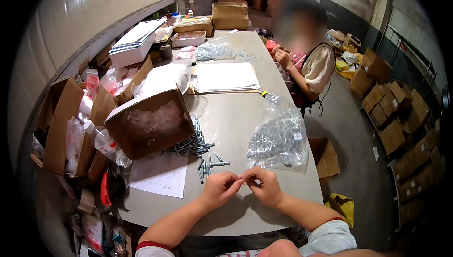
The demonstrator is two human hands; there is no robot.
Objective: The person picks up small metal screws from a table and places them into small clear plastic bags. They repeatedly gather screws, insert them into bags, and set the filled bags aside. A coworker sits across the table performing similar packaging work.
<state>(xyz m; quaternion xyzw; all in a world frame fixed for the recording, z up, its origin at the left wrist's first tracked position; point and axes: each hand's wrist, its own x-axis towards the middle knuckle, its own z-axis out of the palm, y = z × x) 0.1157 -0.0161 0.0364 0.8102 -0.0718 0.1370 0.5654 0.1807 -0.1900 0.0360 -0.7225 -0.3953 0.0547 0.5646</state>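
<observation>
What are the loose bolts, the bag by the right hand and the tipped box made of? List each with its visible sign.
Loose bolts: likely steel with a bright plated finish; they look grey-silver and glint.
Bag: thin clear plastic film; it wrinkles, shines, and shows the silvery pieces inside.
Tipped box: brown cardboard, matte, with folded flaps.
</observation>
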